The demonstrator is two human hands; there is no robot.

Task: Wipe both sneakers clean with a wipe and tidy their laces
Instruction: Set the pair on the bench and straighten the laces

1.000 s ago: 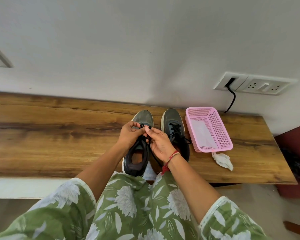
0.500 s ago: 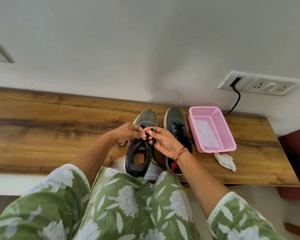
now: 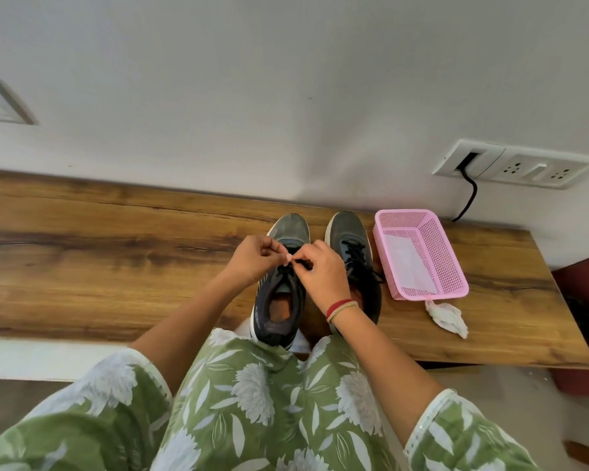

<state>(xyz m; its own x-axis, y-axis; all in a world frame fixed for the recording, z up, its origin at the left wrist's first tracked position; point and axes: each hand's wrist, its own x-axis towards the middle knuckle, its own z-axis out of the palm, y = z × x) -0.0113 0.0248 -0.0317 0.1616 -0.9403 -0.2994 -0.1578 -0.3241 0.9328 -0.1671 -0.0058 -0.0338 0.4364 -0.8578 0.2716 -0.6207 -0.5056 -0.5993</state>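
Fingertips of the left hand [image 3: 252,258] and right hand [image 3: 320,277] pinch the black lace [image 3: 286,271] over the left sneaker [image 3: 278,311], its heel at the front edge of the bench [image 3: 116,266]; the right sneaker [image 3: 347,232] stands alongside (pink basket [image 3: 422,295] just beside it, crumpled wipe [image 3: 446,317] near the basket's front corner); the bench runs on far to the left.

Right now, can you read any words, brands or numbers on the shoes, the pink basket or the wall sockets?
No text is readable.
Sneaker being laced: any marking too blurred to read.
Other sneaker: none visible.
Pink basket: none.
Socket panel: none.
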